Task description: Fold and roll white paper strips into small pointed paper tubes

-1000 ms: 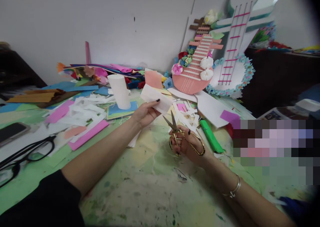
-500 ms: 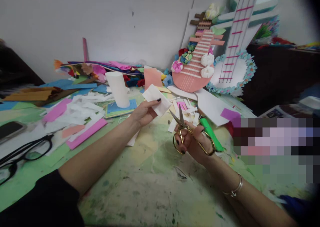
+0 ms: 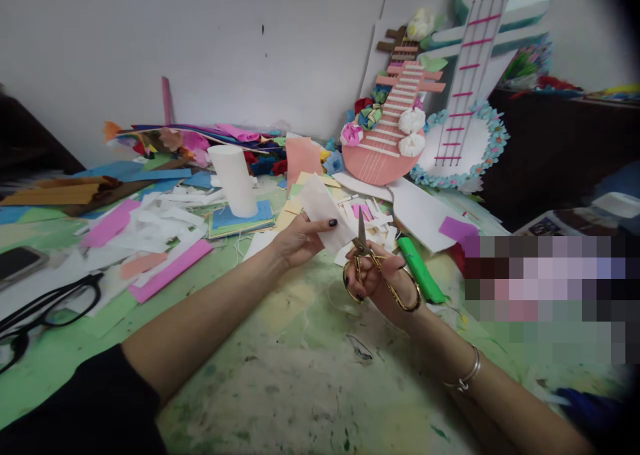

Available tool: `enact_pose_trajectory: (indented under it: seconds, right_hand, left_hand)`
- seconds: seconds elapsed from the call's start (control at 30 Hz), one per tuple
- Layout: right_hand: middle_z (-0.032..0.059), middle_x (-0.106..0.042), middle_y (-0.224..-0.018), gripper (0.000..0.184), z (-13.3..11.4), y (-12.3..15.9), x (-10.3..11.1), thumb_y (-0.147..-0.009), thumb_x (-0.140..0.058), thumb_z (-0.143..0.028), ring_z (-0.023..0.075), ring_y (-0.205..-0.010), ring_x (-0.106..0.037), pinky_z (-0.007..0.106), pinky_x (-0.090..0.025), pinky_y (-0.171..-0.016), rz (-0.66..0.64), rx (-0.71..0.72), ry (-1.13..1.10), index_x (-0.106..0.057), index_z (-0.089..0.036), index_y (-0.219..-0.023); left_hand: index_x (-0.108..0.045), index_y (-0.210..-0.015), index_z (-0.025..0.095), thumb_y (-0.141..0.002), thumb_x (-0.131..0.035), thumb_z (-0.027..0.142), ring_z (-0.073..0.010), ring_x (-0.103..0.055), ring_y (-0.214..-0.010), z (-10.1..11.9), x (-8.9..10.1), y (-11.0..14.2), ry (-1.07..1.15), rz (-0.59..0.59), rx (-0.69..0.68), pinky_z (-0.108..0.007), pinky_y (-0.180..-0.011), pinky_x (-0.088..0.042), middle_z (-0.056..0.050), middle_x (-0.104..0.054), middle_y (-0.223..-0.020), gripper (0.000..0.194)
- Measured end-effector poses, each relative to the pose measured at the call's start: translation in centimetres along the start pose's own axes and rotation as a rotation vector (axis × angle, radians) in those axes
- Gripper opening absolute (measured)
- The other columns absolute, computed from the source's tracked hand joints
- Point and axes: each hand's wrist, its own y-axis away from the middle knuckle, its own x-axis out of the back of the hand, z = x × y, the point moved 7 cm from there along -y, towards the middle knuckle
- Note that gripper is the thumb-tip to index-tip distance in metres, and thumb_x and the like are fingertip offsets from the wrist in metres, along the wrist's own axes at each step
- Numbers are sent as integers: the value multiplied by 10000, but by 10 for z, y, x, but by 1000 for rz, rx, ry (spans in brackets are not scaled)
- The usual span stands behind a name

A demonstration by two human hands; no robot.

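Observation:
My left hand (image 3: 303, 240) pinches a piece of white paper (image 3: 324, 209) between thumb and fingers, above the middle of the table. In my right hand (image 3: 380, 275) is a pair of scissors (image 3: 362, 238) with gold handles, thumb and fingers through the loops. The blades point up and away from me. One blade stands free in front of the paper's lower right edge; the other is partly hidden by or behind the paper. Whether the blades are cutting it, I cannot tell. Just beyond my right hand lies a bright green roll (image 3: 420, 271).
A white paper cylinder (image 3: 233, 181) stands on blue sheets. White strips (image 3: 160, 218), pink paper (image 3: 173, 271), black glasses (image 3: 65, 305) and a phone (image 3: 20, 266) lie at left. Paper instruments, one pink (image 3: 380, 161) and one white (image 3: 457, 138), lean on the wall.
My left hand has brought the paper right, up to the scissors. The paper is turned more upright. The scissor blades have come closer together; my right hand has barely shifted.

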Motion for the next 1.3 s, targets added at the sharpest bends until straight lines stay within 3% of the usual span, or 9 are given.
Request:
enact_pose_trajectory:
  seconds: [0.4,0.67,0.83,1.0,1.3]
  right_hand:
    - [-4,-632,-703,659,-1,0,-1,-666,-649,-754,71,-493,-448,229,-347,-507,9,30,2,-559,-187,-991]
    - [-45,-574,-598,660,1,3,4,-620,-701,-737,34,-381,-354,185,-300,-387,79,2,22,-582,-174,-942]
    - [-60,-545,-525,600,1,3,8,-628,-743,-675,9,-312,-275,150,-218,-308,131,-11,64,-612,-156,-900]
    - [-51,-546,-526,474,-2,4,7,-696,-751,-565,4,-310,-264,141,-218,-300,142,-20,78,-628,-150,-889]
    - [-67,-523,-497,525,-4,4,1,-624,-788,-593,-3,-308,-224,137,-189,-301,114,-18,75,-619,-162,-871]
  left_hand:
    - [-651,-888,95,-558,-816,48,-147,-651,-709,0,-3,1,-22,-31,-71,-261,-727,-533,-48,-702,-773,372]
    - [-667,-957,91,-558,-802,38,-239,-670,-904,1,-1,1,-44,-9,-73,-324,-819,-533,-97,-716,-872,424]
    - [-671,-891,80,-542,-823,52,-187,-664,-810,2,0,0,-36,-4,-65,-288,-774,-532,-84,-716,-856,382]
    - [-668,-846,98,-519,-834,46,-170,-661,-776,4,-1,0,-10,-3,-69,-289,-774,-529,-65,-723,-855,370]
    - [-676,-869,129,-562,-814,83,-164,-645,-704,4,1,2,-23,-70,-20,-332,-777,-494,-29,-699,-749,339]
